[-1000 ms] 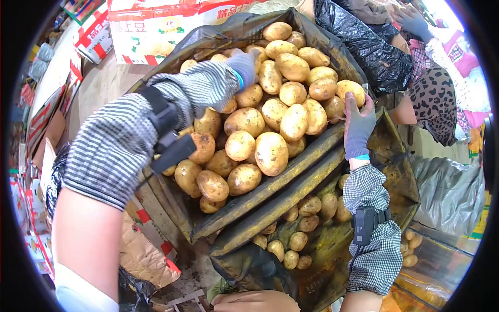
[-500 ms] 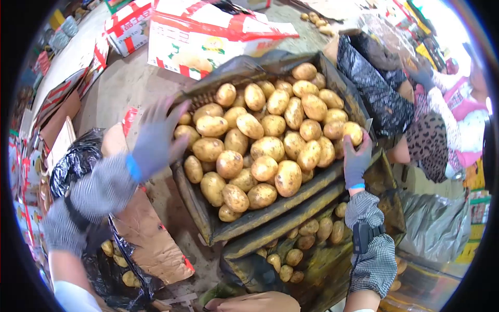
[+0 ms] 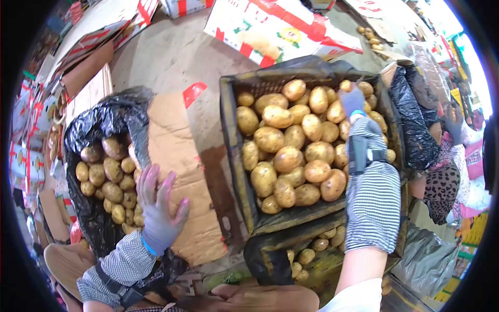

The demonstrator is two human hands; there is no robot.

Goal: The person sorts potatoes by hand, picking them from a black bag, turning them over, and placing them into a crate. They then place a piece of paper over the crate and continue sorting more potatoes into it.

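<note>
My right hand (image 3: pixel 353 99), in a grey glove, reaches into the far right part of the black-lined crate (image 3: pixel 240 205). Its fingers are closed on a small potato (image 3: pixel 345 85); part of the grip is hidden by the back of the hand. Many tan potatoes (image 3: pixel 289 158) fill this crate. My left hand (image 3: pixel 162 216), gloved too, is open with fingers spread and holds nothing. It hovers over the cardboard flap (image 3: pixel 179 135), beside a box lined with black plastic (image 3: pixel 106 122) that holds darker potatoes (image 3: pixel 113 170).
A second crate (image 3: pixel 265 260) with fewer potatoes stands nearest me, partly behind my right arm. A white and red carton (image 3: pixel 270 36) lies beyond the full crate. At the right are black plastic bags (image 3: pixel 408 119) and another person's leopard-print clothing (image 3: pixel 442 190).
My left hand has come away from the full crate's left edge to the cardboard flap. My right hand has moved to the crate's far side. The view has turned left, showing the plastic-lined box.
</note>
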